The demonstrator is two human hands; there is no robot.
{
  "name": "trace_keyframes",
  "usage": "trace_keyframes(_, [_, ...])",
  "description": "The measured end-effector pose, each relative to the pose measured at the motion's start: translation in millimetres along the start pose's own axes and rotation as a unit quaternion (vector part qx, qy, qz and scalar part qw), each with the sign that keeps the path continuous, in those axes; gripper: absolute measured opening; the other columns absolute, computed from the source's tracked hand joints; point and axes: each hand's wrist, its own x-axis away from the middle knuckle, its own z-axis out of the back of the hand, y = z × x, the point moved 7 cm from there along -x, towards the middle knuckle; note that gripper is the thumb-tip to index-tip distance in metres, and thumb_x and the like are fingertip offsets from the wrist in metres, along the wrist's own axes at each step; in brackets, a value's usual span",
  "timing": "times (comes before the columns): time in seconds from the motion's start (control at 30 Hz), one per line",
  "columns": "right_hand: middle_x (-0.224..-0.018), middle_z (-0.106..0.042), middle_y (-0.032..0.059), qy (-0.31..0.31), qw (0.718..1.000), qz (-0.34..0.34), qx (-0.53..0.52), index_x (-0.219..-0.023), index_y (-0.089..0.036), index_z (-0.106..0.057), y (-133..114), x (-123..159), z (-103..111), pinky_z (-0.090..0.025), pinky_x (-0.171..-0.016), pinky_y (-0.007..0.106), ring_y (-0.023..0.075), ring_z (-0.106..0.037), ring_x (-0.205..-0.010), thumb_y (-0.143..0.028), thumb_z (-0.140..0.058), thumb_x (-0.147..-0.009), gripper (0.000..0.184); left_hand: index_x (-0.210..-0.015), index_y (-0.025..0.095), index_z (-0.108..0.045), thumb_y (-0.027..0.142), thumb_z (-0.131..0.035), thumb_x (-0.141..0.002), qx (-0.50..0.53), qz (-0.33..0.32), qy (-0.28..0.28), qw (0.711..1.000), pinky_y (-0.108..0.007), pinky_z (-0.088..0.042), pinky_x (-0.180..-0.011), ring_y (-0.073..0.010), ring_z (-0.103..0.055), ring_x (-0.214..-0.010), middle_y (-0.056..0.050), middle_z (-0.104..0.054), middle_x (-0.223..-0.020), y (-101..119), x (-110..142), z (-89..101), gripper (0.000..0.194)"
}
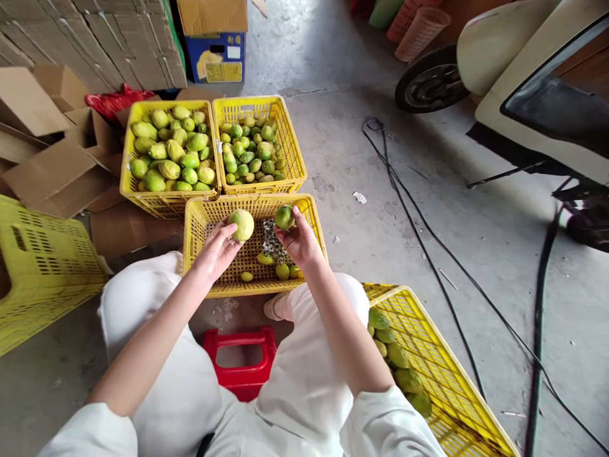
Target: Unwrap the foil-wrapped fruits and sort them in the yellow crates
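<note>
My left hand [219,247] is closed around a large pale green lemon [242,225], its thumb on the near side. In my right hand [301,240] is a smaller, darker green lemon [284,217], pinched by the fingers. Both hands are above a yellow plastic crate [252,291] between my knees. Inside that crate lie a few loose lemons [282,271] and a crumpled silvery piece [273,240], partly behind my right hand. Beyond it stand two more yellow crates: the left holds larger yellow-green lemons [166,152], the right holds smaller, greener ones [252,149].
A tilted yellow crate [447,355] with green fruit is at my right, another yellow crate [47,266] at my left. Flattened cardboard [57,171] lies behind it. A red stool [242,377] shows between my legs. Black cables [419,222] cross the floor near a scooter [533,70].
</note>
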Motion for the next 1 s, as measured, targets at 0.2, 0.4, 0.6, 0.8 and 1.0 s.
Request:
trace_keyframes(0.2, [-0.094, -0.076, 0.0009, -0.104, 0.994, -0.03, 0.012, -0.103, -0.023, -0.069, -0.5, 10.4, -17.4, -0.055, -0.065, 0.022, 0.0113, -0.063, -0.071, -0.032, -0.08, -0.074, 0.032, -0.101, 0.017, -0.065, 0.022, -0.071, -0.082, 0.019, 0.019, 0.032, 0.999, -0.025, -0.057, -0.07, -0.0156, -0.067, -0.081, -0.007, -0.072, -0.095, -2.1, 0.4, 0.7, 0.02])
trace_keyframes(0.4, [-0.085, -0.072, -0.0038, -0.097, 0.994, 0.028, 0.047, -0.092, -0.029, -0.06, -10.2, 18.2, -21.2, -0.053, -0.063, 0.023, 0.0115, -0.062, -0.069, -0.043, -0.09, -0.067, 0.042, -0.099, 0.016, -0.064, 0.017, -0.071, -0.079, 0.03, 0.016, 0.042, 0.999, -0.026, -0.058, -0.075, -0.0164, -0.067, -0.086, -0.008, -0.072, -0.098, -1.1, 0.6, 2.2, 0.021])
trace_keyframes(0.6, [-0.083, -0.066, -0.0049, -0.062, 0.995, 0.026, 0.078, -0.094, -0.028, -0.067, -9.4, 17.5, -17.1, -0.05, -0.057, 0.022, 0.0095, -0.057, -0.066, -0.048, -0.095, -0.055, 0.051, -0.105, 0.015, -0.066, 0.021, -0.07, -0.082, 0.028, 0.019, 0.031, 0.999, -0.032, -0.061, -0.082, -0.0204, -0.07, -0.091, -0.01, -0.073, -0.099, -1.0, 1.7, 1.2, 0.024])
trace_keyframes(0.8, [-0.081, -0.066, -0.0029, -0.012, 0.997, 0.014, 0.07, -0.09, -0.025, -0.073, -2.8, 12.7, -7.1, -0.047, -0.056, 0.021, 0.0092, -0.052, -0.065, -0.047, -0.095, -0.053, 0.049, -0.101, 0.015, -0.066, 0.018, -0.07, -0.087, 0.043, 0.015, 0.066, 0.997, -0.027, -0.062, -0.075, -0.0183, -0.07, -0.088, -0.011, -0.072, -0.1, 0.0, -0.6, 5.2, 0.014])
trace_keyframes(1.0, [-0.092, -0.068, -0.0059, -0.065, 0.995, 0.0, 0.076, -0.107, -0.034, -0.07, -1.9, 18.3, -14.7, -0.055, -0.067, 0.022, 0.0111, -0.062, -0.081, -0.035, -0.096, -0.056, 0.057, -0.094, 0.019, -0.065, 0.017, -0.07, -0.088, 0.022, 0.024, 0.131, 0.991, -0.022, -0.057, -0.065, -0.015, -0.066, -0.079, -0.007, -0.07, -0.095, -2.6, -0.9, 16.4, 0.009])
